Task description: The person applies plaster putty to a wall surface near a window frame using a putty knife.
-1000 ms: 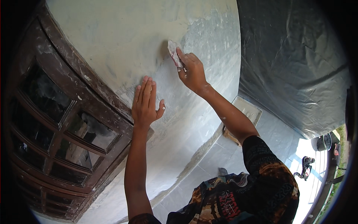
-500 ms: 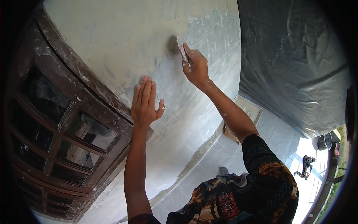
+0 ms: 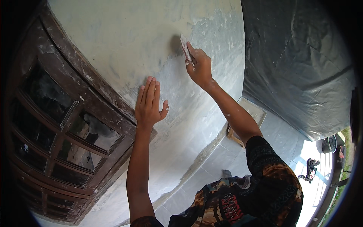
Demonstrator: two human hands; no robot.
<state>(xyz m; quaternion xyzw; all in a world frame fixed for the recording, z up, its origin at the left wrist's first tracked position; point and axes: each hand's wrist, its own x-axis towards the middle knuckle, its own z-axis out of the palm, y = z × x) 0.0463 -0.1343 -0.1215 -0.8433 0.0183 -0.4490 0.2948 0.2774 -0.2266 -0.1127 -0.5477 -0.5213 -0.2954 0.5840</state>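
The plastered wall (image 3: 98, 26) is cream above and patchy grey-white lower down and to the right. My left hand (image 3: 150, 101) rests on it with fingers straight and palm down, near a brown wooden window frame (image 3: 55, 56). Higher and to the right, my right hand (image 3: 199, 68) grips a pale, crusted flat tool (image 3: 184, 47), whose exact kind I cannot make out, held at the wall with its shadow beside it. White flecks dot both hands.
Dark plastic sheeting (image 3: 291, 64) hangs on the right. On the grey tiled floor (image 3: 215, 160) lie a pale board (image 3: 253, 111) near the wall and a dark crumpled thing (image 3: 311, 170). A bucket (image 3: 328, 144) stands by the outer edge at the right.
My right hand and the tool have moved up and a little to the right along the wall, and the tool is more upright. My left hand has barely moved.
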